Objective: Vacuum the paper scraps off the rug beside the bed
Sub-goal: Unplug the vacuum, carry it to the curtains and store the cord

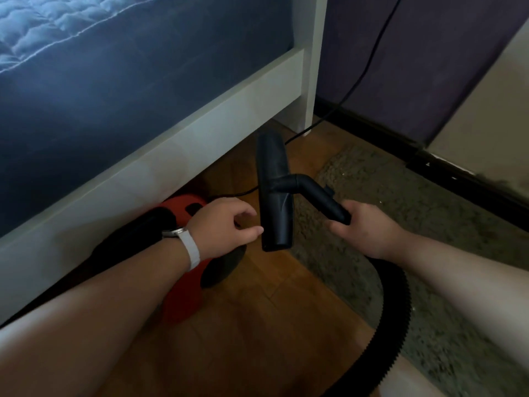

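Black plastic up front: the floor nozzle (273, 193) hangs over the wood floor (257, 325), between the white bed rail (160, 167) and the rug (429, 253) edge. Right hand (363, 227) is wrapped tight around the wand (323, 200); left hand (229, 222), fingers loosely spread, touches the nozzle's side. Red vacuum body (183, 287) crowds under the rail; ribbed hose (392, 316) crosses the rug, where 2 or 3 pale scraps (343, 173) lie.

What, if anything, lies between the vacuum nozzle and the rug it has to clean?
Nothing visible does. The right hand holds the nozzle by its neck, lifted over the wooden floor at the rug edge. The left hand is at the nozzle's other side, away from the rug.
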Tool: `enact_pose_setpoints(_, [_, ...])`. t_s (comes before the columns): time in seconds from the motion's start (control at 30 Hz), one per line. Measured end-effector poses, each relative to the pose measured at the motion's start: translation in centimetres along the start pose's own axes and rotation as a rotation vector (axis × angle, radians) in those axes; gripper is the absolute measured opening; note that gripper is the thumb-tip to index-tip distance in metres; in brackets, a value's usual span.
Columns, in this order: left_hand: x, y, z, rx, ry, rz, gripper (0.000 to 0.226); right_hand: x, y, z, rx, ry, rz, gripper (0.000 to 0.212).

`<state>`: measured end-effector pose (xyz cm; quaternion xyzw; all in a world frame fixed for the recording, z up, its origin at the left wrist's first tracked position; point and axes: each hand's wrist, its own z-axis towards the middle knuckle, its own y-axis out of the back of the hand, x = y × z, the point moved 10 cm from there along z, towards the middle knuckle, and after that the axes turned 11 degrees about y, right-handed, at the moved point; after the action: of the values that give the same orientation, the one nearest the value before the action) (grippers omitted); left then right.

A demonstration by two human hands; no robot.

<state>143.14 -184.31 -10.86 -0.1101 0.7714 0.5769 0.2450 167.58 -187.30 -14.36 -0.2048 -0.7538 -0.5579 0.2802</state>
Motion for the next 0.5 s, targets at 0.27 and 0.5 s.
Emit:
enact_pose_setpoints(0.27, [-4.1, -0.3, 1.7, 0.003, 0.048, -0.149, 0.031, -1.8, 2.9, -1.9, -0.019, -0.100, 0.018, 0.016])
enact_pose_setpoints(0.5, [-11.5, 4.1, 0.8, 0.023, 0.153, -0.271, 0.029, 0.2, 9.7, -8.1, -0.081, -0.281, 0.093, 0.017])
